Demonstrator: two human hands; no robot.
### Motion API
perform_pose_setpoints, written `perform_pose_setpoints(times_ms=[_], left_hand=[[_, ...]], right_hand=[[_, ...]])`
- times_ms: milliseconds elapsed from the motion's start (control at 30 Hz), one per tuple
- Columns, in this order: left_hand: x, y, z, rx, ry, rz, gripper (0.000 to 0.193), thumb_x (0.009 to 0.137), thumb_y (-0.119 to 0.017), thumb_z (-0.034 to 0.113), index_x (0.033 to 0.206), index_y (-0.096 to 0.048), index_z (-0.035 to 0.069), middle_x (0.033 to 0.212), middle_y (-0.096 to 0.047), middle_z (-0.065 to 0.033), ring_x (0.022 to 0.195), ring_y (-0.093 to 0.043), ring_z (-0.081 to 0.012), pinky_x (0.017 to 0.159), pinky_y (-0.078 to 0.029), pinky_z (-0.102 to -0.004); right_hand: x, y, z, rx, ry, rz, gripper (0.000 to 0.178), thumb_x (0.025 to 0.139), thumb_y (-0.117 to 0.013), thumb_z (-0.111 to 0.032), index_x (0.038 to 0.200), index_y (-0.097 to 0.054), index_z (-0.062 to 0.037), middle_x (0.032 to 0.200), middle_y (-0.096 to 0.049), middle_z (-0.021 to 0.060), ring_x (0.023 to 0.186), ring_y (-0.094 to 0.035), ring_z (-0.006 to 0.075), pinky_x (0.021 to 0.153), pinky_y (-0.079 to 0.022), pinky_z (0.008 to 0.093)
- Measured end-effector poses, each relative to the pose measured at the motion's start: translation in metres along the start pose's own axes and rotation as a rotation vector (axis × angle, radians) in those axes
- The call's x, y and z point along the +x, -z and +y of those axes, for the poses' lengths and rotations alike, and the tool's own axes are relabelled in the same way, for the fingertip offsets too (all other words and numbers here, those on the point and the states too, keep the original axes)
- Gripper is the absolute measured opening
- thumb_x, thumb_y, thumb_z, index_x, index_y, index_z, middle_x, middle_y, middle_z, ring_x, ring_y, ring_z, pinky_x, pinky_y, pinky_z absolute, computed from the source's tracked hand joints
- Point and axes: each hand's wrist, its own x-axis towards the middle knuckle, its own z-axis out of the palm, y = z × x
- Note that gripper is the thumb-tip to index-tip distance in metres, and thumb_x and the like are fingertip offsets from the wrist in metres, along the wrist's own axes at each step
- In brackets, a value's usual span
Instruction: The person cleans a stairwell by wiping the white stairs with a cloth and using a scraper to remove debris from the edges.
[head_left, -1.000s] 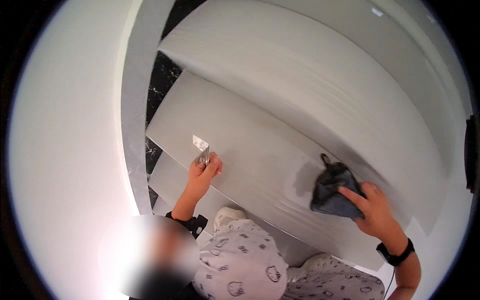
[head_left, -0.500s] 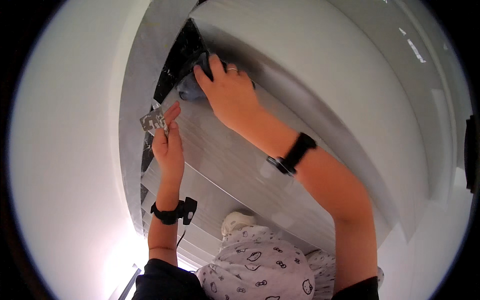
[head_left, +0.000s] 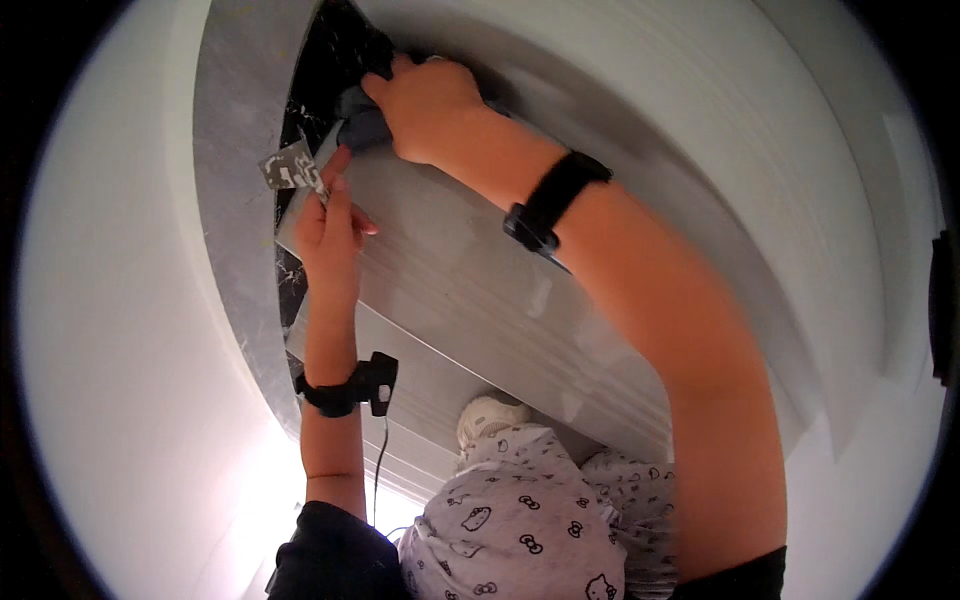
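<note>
In my left hand (head_left: 328, 225) is a small scraper with a flat grey rectangular blade (head_left: 290, 167) bearing white smears. Thumb and forefinger pinch its narrow end, while other fingers stick out. The blade is beside the black marble-patterned strip (head_left: 292, 125) along the stairs. Further up, my right hand (head_left: 430, 100) presses on a dark grey-blue cloth (head_left: 365, 125), bunched on the step at its corner with that strip. My fingertips on the cloth are partly hidden against the dark strip.
Grey stair treads (head_left: 480, 270) run diagonally downward, with a step edge below my hands. A grey stone band (head_left: 235, 130) and a white wall (head_left: 110, 300) curve along the left. My shoe (head_left: 490, 418) stands on a lower step. A pale curved wall (head_left: 700, 110) bounds the right.
Both hands have moved up and slightly left in the view. My right hand stays on the cloth, and the scraper remains in my left hand, whose fingers have shifted.
</note>
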Motion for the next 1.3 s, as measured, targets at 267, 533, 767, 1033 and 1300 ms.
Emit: perform_pose_setpoints(times_ms=[267,533,767,1033,1300], left_hand=[[-0.057,-0.024,0.012,0.061,-0.015,-0.171,0.032,0.098,-0.047,0.019,0.127,-0.059,0.011,0.061,-0.045,0.0037,0.052,-0.043,-0.0038,0.05,-0.037,-0.0219],[-0.1,-0.065,0.007,0.187,-0.177,-0.421,0.017,0.096,-0.052,0.015,0.088,-0.062,0.003,0.06,-0.045,-0.0007,0.051,-0.041,-0.0077,0.049,-0.035,-0.0267],[-0.125,-0.096,-0.002,0.201,-0.119,-0.634,0.028,0.098,-0.045,0.016,0.119,-0.061,0.005,0.057,-0.039,0.0054,0.05,-0.034,-0.003,0.046,-0.028,-0.0214],[-0.154,-0.124,0.011,0.277,-0.248,-0.856,0.035,0.101,-0.038,0.018,0.128,-0.056,0.007,0.063,-0.042,0.0061,0.05,-0.031,-0.0026,0.045,-0.028,-0.0199],[-0.147,-0.112,-0.009,0.39,-0.287,-0.932,0.036,0.101,-0.039,0.02,0.131,-0.054,0.006,0.063,-0.04,0.0061,0.05,-0.032,-0.0022,0.045,-0.028,-0.0197]], right_hand=[[-0.145,-0.016,0.058,0.004,0.079,0.0,0.073,0.063,-0.075,-0.016,0.129,-0.045,-0.018,0.132,-0.047,0.0175,0.091,-0.059,0.0364,0.069,-0.055,0.0417],[-0.391,0.007,0.146,-0.122,-0.217,-0.331,0.092,0.058,-0.08,-0.02,0.14,-0.037,-0.0224,0.143,-0.037,0.0152,0.1,-0.058,0.0402,0.074,-0.056,0.0446],[-0.572,-0.015,0.2,-0.13,-0.751,-0.338,0.095,0.053,-0.081,-0.015,0.137,-0.038,-0.0165,0.138,-0.041,0.0126,0.097,-0.056,0.0367,0.078,-0.053,0.042],[-0.709,-0.056,0.251,-0.194,-1.021,-0.269,0.085,0.061,-0.08,-0.016,0.135,-0.039,-0.0174,0.133,-0.044,0.014,0.099,-0.056,0.0379,0.078,-0.055,0.0441],[-0.744,-0.073,0.25,-0.223,-1.044,-0.226,0.077,0.065,-0.077,-0.014,0.133,-0.042,-0.0162,0.132,-0.045,0.0138,0.097,-0.057,0.0368,0.076,-0.055,0.0431]])
